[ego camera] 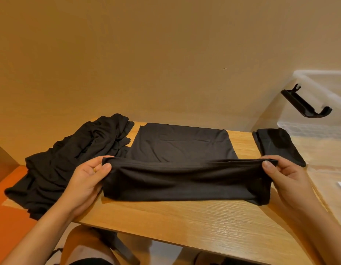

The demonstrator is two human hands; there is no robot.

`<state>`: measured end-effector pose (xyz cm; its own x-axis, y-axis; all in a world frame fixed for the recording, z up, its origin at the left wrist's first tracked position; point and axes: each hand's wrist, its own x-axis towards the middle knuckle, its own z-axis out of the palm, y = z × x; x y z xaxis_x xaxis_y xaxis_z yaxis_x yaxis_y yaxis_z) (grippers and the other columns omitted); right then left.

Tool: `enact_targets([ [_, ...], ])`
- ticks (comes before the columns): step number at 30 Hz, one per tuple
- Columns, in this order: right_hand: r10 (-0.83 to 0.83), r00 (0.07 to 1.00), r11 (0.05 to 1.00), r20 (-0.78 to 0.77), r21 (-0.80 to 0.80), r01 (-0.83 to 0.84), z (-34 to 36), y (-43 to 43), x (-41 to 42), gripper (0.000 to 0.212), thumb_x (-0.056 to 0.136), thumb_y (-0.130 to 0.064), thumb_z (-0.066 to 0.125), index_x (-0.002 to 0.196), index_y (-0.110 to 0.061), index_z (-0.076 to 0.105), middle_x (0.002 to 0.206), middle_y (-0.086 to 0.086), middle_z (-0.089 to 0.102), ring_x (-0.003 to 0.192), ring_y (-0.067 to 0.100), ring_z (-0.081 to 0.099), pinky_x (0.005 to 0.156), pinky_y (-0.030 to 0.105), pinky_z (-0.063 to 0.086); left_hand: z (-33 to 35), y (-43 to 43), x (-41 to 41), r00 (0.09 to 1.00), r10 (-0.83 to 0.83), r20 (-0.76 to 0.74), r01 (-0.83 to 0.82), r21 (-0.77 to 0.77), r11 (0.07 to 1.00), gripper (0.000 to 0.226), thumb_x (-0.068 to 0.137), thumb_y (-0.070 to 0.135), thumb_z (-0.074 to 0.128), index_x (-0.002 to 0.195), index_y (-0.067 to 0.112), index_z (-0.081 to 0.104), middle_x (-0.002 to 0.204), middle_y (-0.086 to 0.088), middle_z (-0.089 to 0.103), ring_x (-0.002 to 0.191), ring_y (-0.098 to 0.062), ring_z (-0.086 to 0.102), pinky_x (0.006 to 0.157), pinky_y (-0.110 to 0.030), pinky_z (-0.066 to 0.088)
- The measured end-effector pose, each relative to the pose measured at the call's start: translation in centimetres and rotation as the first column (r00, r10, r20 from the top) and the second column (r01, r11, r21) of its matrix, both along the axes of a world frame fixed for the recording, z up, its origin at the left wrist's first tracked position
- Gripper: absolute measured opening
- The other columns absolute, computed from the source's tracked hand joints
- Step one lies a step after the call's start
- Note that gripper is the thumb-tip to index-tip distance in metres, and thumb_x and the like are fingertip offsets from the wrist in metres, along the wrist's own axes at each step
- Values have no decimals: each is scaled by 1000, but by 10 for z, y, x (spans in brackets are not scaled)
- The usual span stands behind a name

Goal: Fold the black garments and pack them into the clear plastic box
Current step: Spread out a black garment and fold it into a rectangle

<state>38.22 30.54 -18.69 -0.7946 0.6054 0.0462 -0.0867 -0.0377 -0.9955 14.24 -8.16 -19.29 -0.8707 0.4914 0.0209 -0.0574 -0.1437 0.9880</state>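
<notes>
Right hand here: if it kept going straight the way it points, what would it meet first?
Likely the flat far half of the black garment that the right hand pinches, near its right edge. The folded piece lies beside that line; depth is unclear.

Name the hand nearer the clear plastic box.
Right. The right hand holds one end of the garment, beside the clear plastic box; the left hand holds the other end, near the crumpled pile.
</notes>
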Motion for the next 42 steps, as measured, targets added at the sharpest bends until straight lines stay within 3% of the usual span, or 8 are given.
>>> enact_targets([
  [6, -41, 999, 999, 9, 30, 40, -7, 4, 1, 30, 85, -40, 63, 106, -23, 73, 108, 13, 70, 104, 29, 69, 77, 41, 62, 1, 13, -1, 993, 67, 101, -71, 40, 997, 24, 95, 17, 56, 114, 10, 68, 114, -12, 72, 105, -16, 70, 88, -24, 58],
  [15, -164, 986, 985, 12, 54, 163, -11, -9, 1, 23, 98, -31, 54, 115, -27, 69, 110, 13, 71, 102, 43, 68, 82, 76, 51, 0, 17, -11, 966, 166, -196, -192, -121, 974, 27, 102, 15, 51, 103, 30, 72, 98, -8, 75, 101, -21, 69, 89, -30, 58],
  [18, -171, 985, 984, 3, 59, 170, -4, -18, -3, 25, 91, -46, 61, 109, -32, 71, 108, 11, 72, 99, 39, 69, 77, 72, 54, 1, 13, -10, 964, 97, -246, -149, -203, 968, 19, 99, 29, 59, 107, 33, 75, 96, -33, 65, 97, -30, 65, 98, -42, 53],
  [21, -100, 994, 991, 32, 93, 97, -1, -18, -3, 60, 65, -79, 73, 105, -35, 71, 105, 4, 73, 95, 27, 72, 71, 51, 63, 5, 11, -6, 977, 66, -200, -106, -197, 975, 19, 96, 31, 61, 107, 24, 75, 104, -7, 76, 107, -23, 70, 90, -26, 58],
  [27, 85, 982, 974, 171, 193, -118, 0, -5, 15, 70, 57, -86, 71, 103, -32, 73, 106, 0, 72, 96, 23, 71, 72, 37, 61, 4, -14, 11, 947, -215, -238, 100, -419, 903, 55, 66, 74, 69, 109, 41, 74, 111, 2, 76, 109, -11, 69, 90, -18, 54],
  [34, 108, 976, 956, 187, 251, -154, 7, -11, 48, 44, 79, -69, 65, 100, -32, 74, 102, -6, 73, 94, 15, 69, 71, 25, 58, 19, -26, 36, 950, -195, -242, 98, -362, 927, 64, 66, 81, 68, 115, 40, 72, 113, -4, 74, 107, -22, 70, 87, -31, 58],
  [39, 101, 979, 963, 179, 228, -141, 8, -11, 80, 69, 58, -83, 74, 100, -29, 73, 105, 2, 71, 94, 20, 69, 73, 36, 58, 28, -29, 56, 970, -171, -170, 132, -220, 966, 69, 59, 73, 82, 115, 33, 75, 113, -12, 74, 105, -26, 71, 81, -26, 60],
  [42, 136, 982, 984, 132, 99, -149, 12, -11, 98, 27, 83, -47, 72, 95, -22, 74, 104, 13, 69, 86, 24, 70, 64, 32, 60, 27, -32, 63, 979, -144, -144, 123, -143, 982, 72, 54, 70, 87, 112, 29, 77, 113, -15, 74, 105, -25, 72, 83, -25, 59],
])
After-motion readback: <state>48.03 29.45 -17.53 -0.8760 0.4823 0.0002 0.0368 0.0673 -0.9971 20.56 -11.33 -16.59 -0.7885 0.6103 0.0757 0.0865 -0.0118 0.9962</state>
